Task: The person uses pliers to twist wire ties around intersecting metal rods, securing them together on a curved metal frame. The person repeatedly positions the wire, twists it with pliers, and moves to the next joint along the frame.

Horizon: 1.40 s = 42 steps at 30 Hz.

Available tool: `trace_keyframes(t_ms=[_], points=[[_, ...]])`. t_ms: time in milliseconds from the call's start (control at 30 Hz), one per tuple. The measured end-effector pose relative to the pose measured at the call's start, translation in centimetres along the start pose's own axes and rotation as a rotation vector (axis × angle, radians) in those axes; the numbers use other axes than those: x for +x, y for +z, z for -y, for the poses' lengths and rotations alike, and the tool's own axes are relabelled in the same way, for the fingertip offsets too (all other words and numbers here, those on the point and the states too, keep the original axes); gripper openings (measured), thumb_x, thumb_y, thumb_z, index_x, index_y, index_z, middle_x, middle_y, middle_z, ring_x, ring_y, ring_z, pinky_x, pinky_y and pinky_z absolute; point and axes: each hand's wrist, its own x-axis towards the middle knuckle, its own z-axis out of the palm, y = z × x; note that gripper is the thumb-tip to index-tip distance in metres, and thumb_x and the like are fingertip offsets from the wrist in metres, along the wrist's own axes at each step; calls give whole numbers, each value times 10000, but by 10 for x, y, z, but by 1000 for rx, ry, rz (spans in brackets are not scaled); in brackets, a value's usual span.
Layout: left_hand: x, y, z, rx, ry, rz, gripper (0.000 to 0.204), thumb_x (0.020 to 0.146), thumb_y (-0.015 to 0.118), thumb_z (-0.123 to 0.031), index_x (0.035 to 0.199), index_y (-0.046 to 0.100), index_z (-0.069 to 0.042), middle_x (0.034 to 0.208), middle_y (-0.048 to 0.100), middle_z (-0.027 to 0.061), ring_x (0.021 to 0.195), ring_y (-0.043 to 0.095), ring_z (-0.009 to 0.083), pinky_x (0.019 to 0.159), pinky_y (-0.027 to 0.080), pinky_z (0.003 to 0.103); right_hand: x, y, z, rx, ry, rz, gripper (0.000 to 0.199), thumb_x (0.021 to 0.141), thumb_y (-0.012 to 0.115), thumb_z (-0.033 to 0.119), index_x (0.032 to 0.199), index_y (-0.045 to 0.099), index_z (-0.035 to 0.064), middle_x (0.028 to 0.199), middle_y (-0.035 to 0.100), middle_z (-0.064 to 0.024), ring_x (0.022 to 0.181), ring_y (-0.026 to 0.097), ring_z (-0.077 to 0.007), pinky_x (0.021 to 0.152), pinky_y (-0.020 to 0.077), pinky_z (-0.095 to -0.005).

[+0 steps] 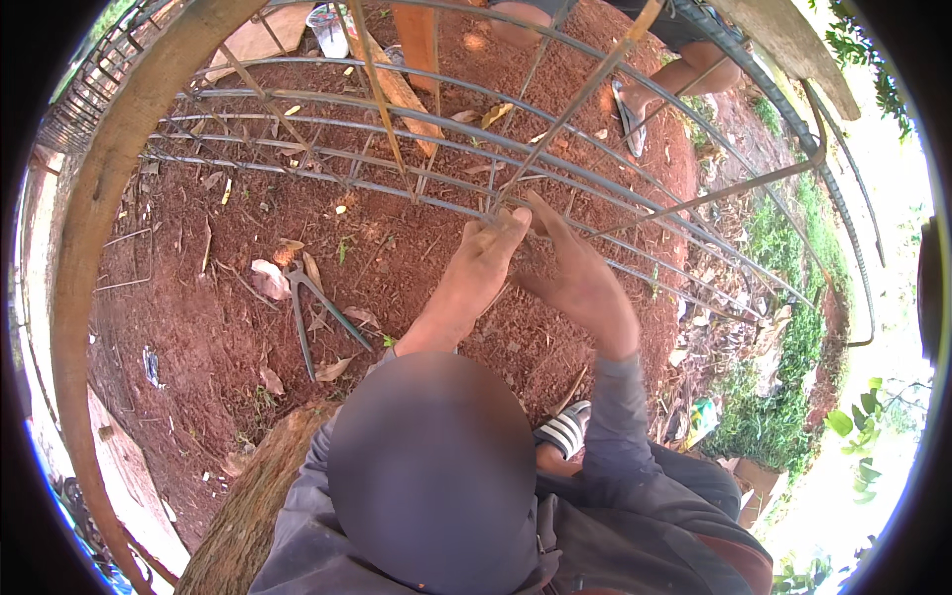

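Note:
A cage of steel reinforcing bars [452, 181] spans the space in front of me, long rods crossed by bent stirrups. At its near lower rod, my left hand [476, 273] is closed, with thumb pointing up toward a crossing of bars. Whatever its fingers pinch is hidden. Close beside it, my right hand [585, 288] has fingers stretched toward the same crossing, thumb apart from them. Nothing shows clearly between its fingers. Pincers [312, 307] with long handles lie spread on the soil to the left, apart from both hands.
A wooden pole [91, 238] curves along the left, and a log [260, 496] lies near me. Beyond the cage stand an orange-brown post [416, 45], a white bucket [327, 32] and another person's sandalled foot [630, 114]. Bent bars [823, 159] jut out right.

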Motion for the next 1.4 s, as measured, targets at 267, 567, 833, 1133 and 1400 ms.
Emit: trace_keyframes(t_ms=[267, 567, 833, 1133, 1400], points=[[10, -26, 22, -123, -32, -77, 557, 1013, 505, -513, 1140, 664, 6, 861, 630, 43, 774, 602, 110, 611, 436, 263, 21, 24, -22, 71, -112, -141, 290, 887, 612, 38, 1169, 557, 4, 1034, 662, -251, 959, 644, -429, 779, 501, -475], [46, -4, 54, 134, 254, -195, 160, 953, 658, -147, 994, 688, 5, 726, 672, 47, 550, 565, 85, 501, 437, 267, 22, 40, -31, -60, -237, -332, 275, 905, 639, 67, 1176, 624, 21, 1054, 675, -204, 949, 655, -414, 779, 534, -455], [58, -6, 71, 115, 426, -174, 109, 948, 625, -91, 965, 654, 13, 703, 635, 88, 545, 572, 141, 514, 449, 310, 16, 64, -39, -39, -91, -405, 246, 878, 704, 100, 1118, 669, 59, 1011, 697, -112, 895, 686, -341, 721, 561, -403], [64, -10, 76, 421, 699, -288, 104, 914, 653, -73, 987, 669, -1, 756, 652, 127, 588, 616, 184, 544, 468, 330, 13, 88, -77, 248, 40, -489, 172, 901, 678, 43, 1071, 692, 22, 952, 726, -126, 846, 719, -224, 701, 542, -323], [62, -21, 58, -328, 49, 34, 131, 935, 627, -116, 916, 670, 6, 690, 623, 10, 529, 559, 79, 436, 357, 201, 18, 97, -83, 605, 298, -447, 154, 959, 660, 119, 1049, 707, 2, 797, 702, -46, 719, 629, -76, 625, 478, -246]])
